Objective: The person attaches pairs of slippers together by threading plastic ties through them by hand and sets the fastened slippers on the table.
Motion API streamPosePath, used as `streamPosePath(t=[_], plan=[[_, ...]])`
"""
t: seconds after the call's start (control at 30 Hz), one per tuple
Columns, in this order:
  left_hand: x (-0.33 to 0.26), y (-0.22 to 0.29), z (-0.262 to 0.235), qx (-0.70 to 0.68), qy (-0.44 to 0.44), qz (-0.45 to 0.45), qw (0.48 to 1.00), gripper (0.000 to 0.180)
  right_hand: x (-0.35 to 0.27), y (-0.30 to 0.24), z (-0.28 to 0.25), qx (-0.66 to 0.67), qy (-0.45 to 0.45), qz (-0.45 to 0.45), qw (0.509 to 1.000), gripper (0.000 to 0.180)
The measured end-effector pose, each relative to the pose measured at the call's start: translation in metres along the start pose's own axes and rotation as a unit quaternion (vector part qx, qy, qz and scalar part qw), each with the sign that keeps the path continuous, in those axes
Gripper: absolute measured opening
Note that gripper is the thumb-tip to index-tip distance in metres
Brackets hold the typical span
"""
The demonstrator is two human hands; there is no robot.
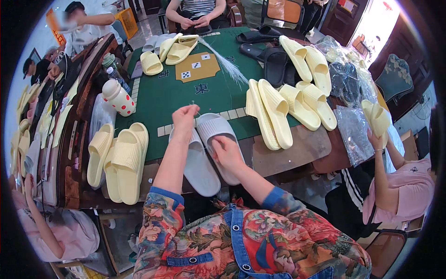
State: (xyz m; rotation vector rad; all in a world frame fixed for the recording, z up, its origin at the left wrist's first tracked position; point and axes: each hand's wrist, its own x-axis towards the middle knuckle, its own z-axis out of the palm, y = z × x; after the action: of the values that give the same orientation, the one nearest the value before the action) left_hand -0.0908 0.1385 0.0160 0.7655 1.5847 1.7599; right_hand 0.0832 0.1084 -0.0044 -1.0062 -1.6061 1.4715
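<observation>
A pair of grey slide slippers lies side by side at the table's near edge. My left hand (185,122) is raised over the left grey slipper (202,172), its fingertips pinched together. A thin, pale strand seems to stick up from them, too fine to name. My right hand (226,152) is at the foot opening of the right grey slipper (214,124), its fingers curled against the inner edge and partly hidden. Beyond my hands, a bundle of thin clear strands (227,63) lies on the green table mat (158,104).
Pale yellow slippers lie at left (127,162) and right (274,114); black slippers (278,65) lie farther back. A dotted white bottle (118,97) stands left. Clear plastic bags (351,132) cover the right edge. A co-worker at right holds a yellow slipper (376,122); others sit around.
</observation>
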Motion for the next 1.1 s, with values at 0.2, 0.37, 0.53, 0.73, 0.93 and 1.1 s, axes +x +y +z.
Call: streamPosePath(t=[0.2, 0.37, 0.53, 0.73, 0.93, 1.1], plan=[[-0.016, 0.029, -0.013, -0.018, -0.021, 0.051, 0.998, 0.014, 0.038, -0.076, -0.041, -0.204, 0.036, -0.329, 0.921, 0.02], [-0.029, 0.019, -0.021, -0.161, -0.023, -0.036, 0.986, 0.013, 0.085, -0.039, -0.016, -0.368, -0.229, -0.146, 0.889, 0.039], [-0.039, 0.004, -0.038, -0.135, -0.082, -0.062, 0.985, 0.015, 0.052, -0.033, -0.01, -0.29, -0.122, -0.173, 0.933, 0.034], [-0.044, 0.0, -0.038, -0.17, -0.076, -0.028, 0.982, 0.014, 0.059, -0.043, 0.018, -0.073, -0.165, -0.141, 0.973, 0.034], [-0.05, -0.006, -0.03, -0.167, -0.076, 0.025, 0.983, 0.015, 0.07, -0.033, 0.025, -0.008, -0.156, -0.039, 0.987, 0.03], [-0.051, -0.005, -0.032, -0.145, -0.044, 0.021, 0.988, 0.015, 0.068, -0.024, 0.029, 0.032, -0.145, -0.055, 0.987, 0.027]])
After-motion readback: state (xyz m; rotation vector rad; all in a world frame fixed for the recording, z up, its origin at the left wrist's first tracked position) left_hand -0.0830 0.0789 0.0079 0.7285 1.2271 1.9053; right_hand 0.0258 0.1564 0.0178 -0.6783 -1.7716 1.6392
